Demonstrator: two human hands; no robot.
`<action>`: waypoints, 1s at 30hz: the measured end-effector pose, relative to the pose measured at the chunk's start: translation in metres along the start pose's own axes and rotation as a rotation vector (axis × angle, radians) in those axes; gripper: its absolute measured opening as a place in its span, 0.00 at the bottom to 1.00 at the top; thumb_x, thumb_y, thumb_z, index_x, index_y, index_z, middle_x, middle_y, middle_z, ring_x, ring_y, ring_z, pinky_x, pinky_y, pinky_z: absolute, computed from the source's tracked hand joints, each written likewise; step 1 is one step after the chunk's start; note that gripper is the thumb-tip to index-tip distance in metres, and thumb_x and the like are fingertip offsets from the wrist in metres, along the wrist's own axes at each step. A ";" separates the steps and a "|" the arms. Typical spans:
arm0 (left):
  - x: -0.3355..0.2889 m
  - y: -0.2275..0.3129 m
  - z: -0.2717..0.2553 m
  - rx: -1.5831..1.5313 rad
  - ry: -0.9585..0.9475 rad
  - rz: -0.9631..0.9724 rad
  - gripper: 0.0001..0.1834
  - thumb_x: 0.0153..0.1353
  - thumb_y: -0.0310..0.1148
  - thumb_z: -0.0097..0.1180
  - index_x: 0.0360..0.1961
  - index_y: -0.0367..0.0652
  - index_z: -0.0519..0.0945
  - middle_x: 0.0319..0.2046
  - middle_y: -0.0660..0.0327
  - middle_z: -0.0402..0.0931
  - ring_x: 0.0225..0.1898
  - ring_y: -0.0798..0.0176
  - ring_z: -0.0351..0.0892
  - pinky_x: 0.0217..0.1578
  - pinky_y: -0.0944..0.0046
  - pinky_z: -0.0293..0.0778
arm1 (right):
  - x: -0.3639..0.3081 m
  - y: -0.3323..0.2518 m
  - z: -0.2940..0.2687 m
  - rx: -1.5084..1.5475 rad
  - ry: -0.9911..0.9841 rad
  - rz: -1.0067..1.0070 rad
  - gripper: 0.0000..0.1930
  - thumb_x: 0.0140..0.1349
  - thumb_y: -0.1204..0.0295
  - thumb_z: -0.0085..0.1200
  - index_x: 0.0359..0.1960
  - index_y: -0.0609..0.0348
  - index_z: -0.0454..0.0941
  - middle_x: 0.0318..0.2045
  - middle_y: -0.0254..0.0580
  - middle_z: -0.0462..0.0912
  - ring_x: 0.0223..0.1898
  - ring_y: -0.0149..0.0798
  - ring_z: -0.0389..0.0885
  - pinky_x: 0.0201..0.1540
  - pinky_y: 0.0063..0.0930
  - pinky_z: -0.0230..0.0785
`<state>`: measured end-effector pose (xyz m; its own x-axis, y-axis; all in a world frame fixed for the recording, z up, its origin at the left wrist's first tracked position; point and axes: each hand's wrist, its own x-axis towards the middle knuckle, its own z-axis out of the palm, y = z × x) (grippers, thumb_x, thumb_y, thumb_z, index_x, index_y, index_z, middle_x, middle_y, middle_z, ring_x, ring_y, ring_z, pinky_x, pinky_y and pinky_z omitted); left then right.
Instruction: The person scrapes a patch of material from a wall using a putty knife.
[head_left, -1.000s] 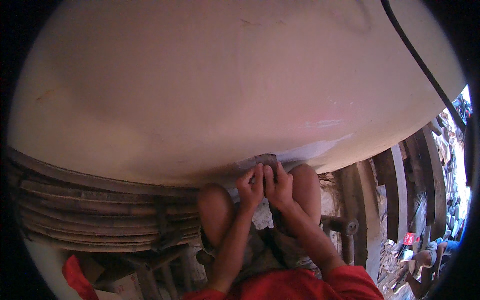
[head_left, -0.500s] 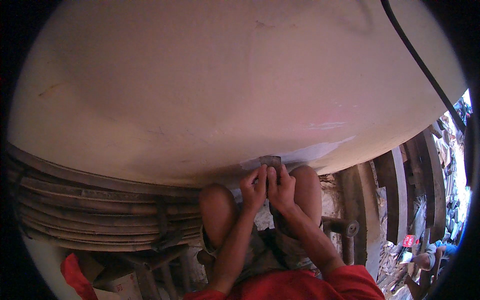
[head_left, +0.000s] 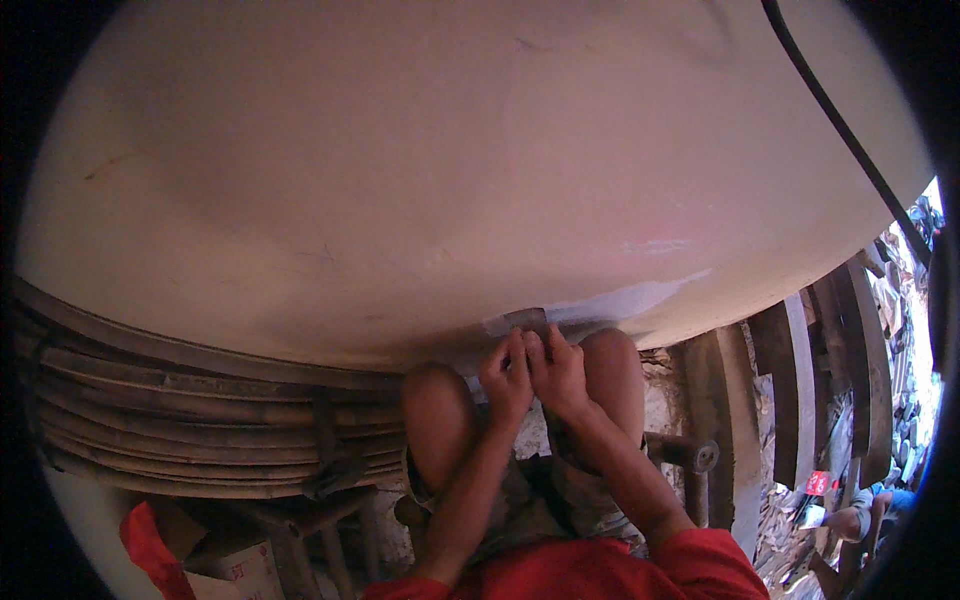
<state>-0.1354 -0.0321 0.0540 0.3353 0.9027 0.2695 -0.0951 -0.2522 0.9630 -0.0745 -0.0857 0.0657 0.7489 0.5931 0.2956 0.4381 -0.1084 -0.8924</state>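
Brown pad (head_left: 528, 318) juts beyond left hand (head_left: 507, 376) and right hand (head_left: 558, 372), both curled onto it.

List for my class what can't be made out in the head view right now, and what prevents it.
All in the head view:
- Lower part of the dark pad: hidden by the left hand and right hand.
- Upper end of the black cord: cut off by the top edge.
- Bottom of the carton: cut off by the lower edge.
- Far person: too small for detail.
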 end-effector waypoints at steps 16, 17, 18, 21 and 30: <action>0.003 -0.001 -0.021 -0.054 -0.004 -0.223 0.16 0.62 0.38 0.53 0.38 0.32 0.80 0.31 0.59 0.81 0.33 0.71 0.75 0.35 0.68 0.72 | -0.010 -0.019 0.020 -0.072 0.047 0.016 0.15 0.60 0.67 0.52 0.35 0.72 0.73 0.18 0.56 0.76 0.19 0.53 0.78 0.19 0.38 0.68; 0.003 -0.003 -0.023 -0.040 -0.032 -0.235 0.17 0.62 0.38 0.53 0.40 0.32 0.80 0.33 0.58 0.81 0.35 0.68 0.76 0.37 0.67 0.72 | -0.013 -0.015 0.023 -0.070 0.079 0.002 0.15 0.60 0.67 0.52 0.35 0.73 0.73 0.18 0.56 0.76 0.18 0.53 0.78 0.19 0.37 0.68; 0.005 -0.003 -0.027 -0.022 -0.056 -0.243 0.17 0.62 0.38 0.53 0.41 0.33 0.80 0.36 0.56 0.80 0.37 0.66 0.77 0.40 0.65 0.72 | -0.014 -0.014 0.028 -0.062 0.109 -0.014 0.15 0.60 0.67 0.52 0.35 0.73 0.73 0.18 0.56 0.76 0.18 0.53 0.78 0.19 0.37 0.68; 0.010 -0.006 -0.032 -0.028 -0.096 -0.219 0.18 0.62 0.38 0.53 0.42 0.32 0.79 0.36 0.57 0.80 0.37 0.66 0.76 0.39 0.65 0.72 | -0.014 -0.018 0.032 -0.012 0.150 -0.034 0.16 0.61 0.67 0.52 0.35 0.74 0.73 0.18 0.55 0.77 0.19 0.51 0.79 0.19 0.37 0.68; 0.011 -0.025 -0.034 -0.199 -0.082 -0.216 0.15 0.62 0.36 0.54 0.38 0.31 0.81 0.33 0.59 0.81 0.35 0.73 0.75 0.38 0.71 0.71 | -0.013 -0.014 0.036 0.087 0.108 -0.023 0.15 0.61 0.66 0.50 0.39 0.70 0.72 0.19 0.56 0.77 0.21 0.54 0.79 0.22 0.40 0.70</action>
<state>-0.1611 -0.0040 0.0324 0.4412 0.8951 0.0652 -0.1927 0.0236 0.9810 -0.1083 -0.0627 0.0623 0.7904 0.5046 0.3474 0.4147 -0.0234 -0.9096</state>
